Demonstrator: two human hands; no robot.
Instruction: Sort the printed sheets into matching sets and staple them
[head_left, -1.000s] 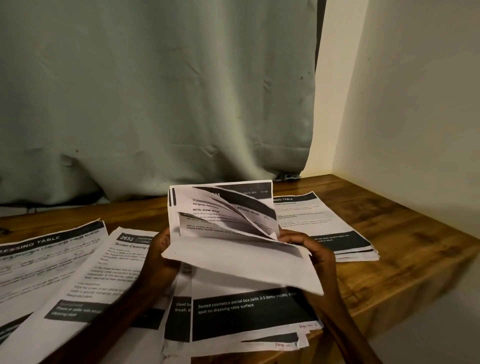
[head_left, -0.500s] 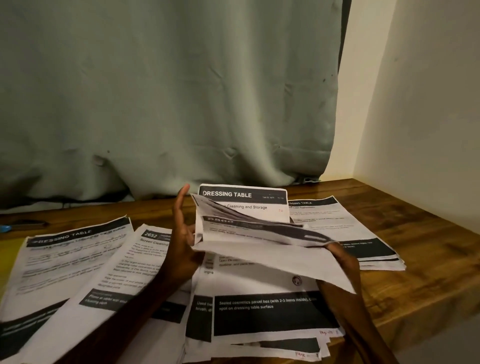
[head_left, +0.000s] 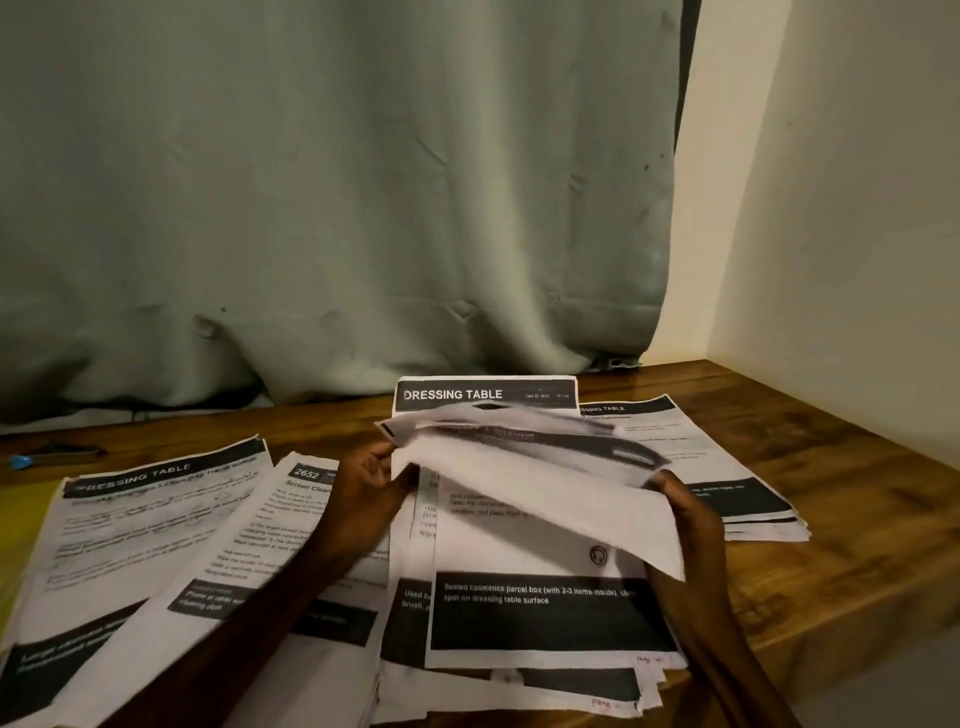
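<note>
Printed sheets with black header bars lie in several piles on the wooden table (head_left: 857, 525). In the middle, a pile (head_left: 540, 618) has its upper sheets (head_left: 524, 467) lifted and curled over, blurred by motion. My left hand (head_left: 366, 488) pinches the left edge of those lifted sheets. My right hand (head_left: 691, 514) grips their right edge. Behind them a sheet headed "DRESSING TABLE" (head_left: 485, 395) shows. Other piles lie at the left (head_left: 145, 519), centre-left (head_left: 270, 551) and right (head_left: 727, 467).
A grey-green curtain (head_left: 337, 208) hangs behind the table, and a cream wall (head_left: 841, 234) closes the right side. A dark tool with a blue tip (head_left: 52, 457) lies at the far left. The table's right edge drops off near my right forearm.
My left hand has closed from open fingers onto the sheets' left edge. The lifted sheets have folded lower over the pile. The view has shifted slightly.
</note>
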